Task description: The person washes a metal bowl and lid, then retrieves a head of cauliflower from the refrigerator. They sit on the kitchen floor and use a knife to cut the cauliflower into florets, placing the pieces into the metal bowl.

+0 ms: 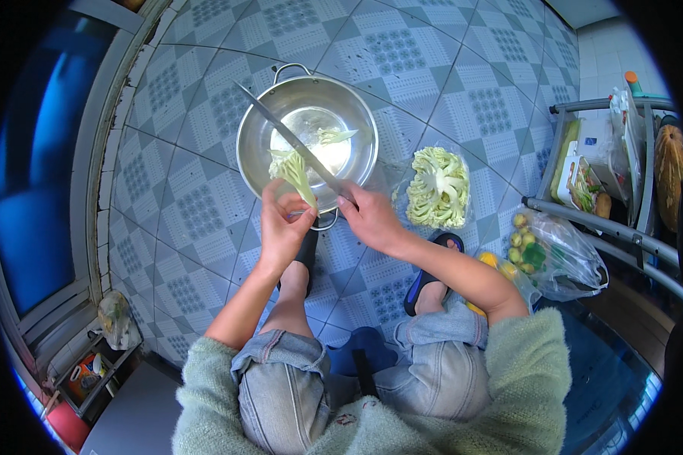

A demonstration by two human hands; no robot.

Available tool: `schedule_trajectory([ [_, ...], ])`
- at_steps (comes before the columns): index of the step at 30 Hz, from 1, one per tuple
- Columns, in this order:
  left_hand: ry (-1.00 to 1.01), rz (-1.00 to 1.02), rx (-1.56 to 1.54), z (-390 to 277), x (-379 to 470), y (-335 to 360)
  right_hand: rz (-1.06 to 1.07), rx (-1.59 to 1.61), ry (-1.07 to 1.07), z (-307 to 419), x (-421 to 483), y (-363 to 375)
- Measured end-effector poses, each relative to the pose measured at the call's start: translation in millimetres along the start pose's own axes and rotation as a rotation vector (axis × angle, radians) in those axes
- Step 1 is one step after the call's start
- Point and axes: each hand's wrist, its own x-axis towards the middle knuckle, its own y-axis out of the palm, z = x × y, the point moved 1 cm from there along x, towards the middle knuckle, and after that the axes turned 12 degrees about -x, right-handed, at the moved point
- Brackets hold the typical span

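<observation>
My left hand pinches a cauliflower floret by its pale green stem, over the near side of a stainless steel basin. In my right hand is a kitchen knife, gripped near the lower end. Its long blade slants up and left across the basin, beyond the floret as I see it; whether it touches the floret I cannot tell. One small cauliflower piece lies on the basin's bottom. To the right, a large cut cauliflower head rests on clear plastic on the floor.
Patterned tiles cover the floor. At right stand a metal rack with containers and vegetables, and a plastic bag beside round green fruit. My sandalled feet flank the basin's near side. A blue door panel is at left.
</observation>
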Motion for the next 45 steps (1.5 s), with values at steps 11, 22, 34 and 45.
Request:
schedule_trajectory([
  [11, 0.292, -0.08, 0.288, 3.8, -9.1, 37.6, 0.047, 0.453, 0.123, 15.4, 5.0, -4.6],
  [22, 0.026, -0.158, -0.019, -12.4, -1.3, 21.5, 0.202, 0.481, 0.24, 3.1, 11.6, -15.2],
  [34, -0.238, -0.067, -0.407, -22.9, 11.8, 27.4, -0.028, 0.022, -0.184, 34.6, -2.7, -28.7],
  [45, -0.345, -0.203, -0.727, -28.9, 34.3, 4.6, -0.224, -0.382, -0.433, 36.1, -21.6, -54.8],
])
